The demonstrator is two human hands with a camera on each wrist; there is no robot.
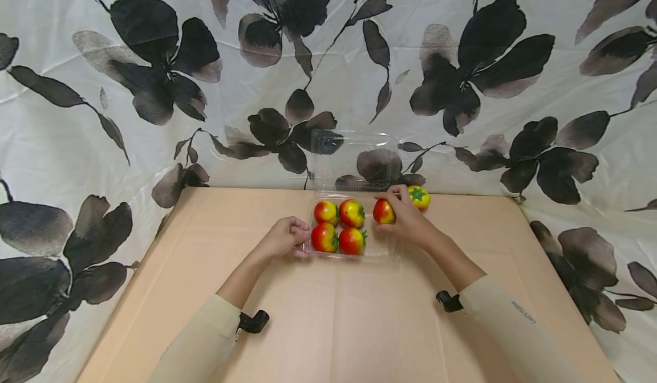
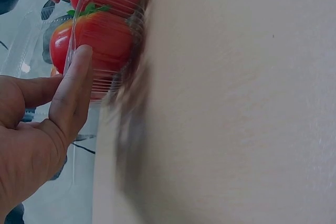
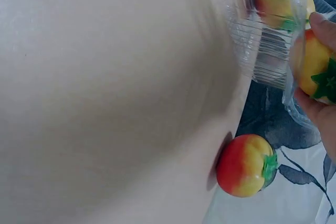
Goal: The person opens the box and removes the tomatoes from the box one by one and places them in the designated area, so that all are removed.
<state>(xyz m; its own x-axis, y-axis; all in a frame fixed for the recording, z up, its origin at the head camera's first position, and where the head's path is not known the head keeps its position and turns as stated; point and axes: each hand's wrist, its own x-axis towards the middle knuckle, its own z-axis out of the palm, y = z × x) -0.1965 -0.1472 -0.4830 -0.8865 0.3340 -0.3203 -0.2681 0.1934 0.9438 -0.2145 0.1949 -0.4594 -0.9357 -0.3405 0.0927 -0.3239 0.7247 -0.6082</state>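
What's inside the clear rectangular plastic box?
Four round red-and-yellow fruits with green tops; the right hand holds a fifth at the right side. The box base under the four is covered.

Left hand [image 1: 285, 237] pinches a clear box [image 1: 378, 247] of four fruits [image 1: 351, 212] — right hand [image 1: 409, 219] grips a fifth fruit [image 1: 384, 211], near a sixth [image 1: 419, 198].
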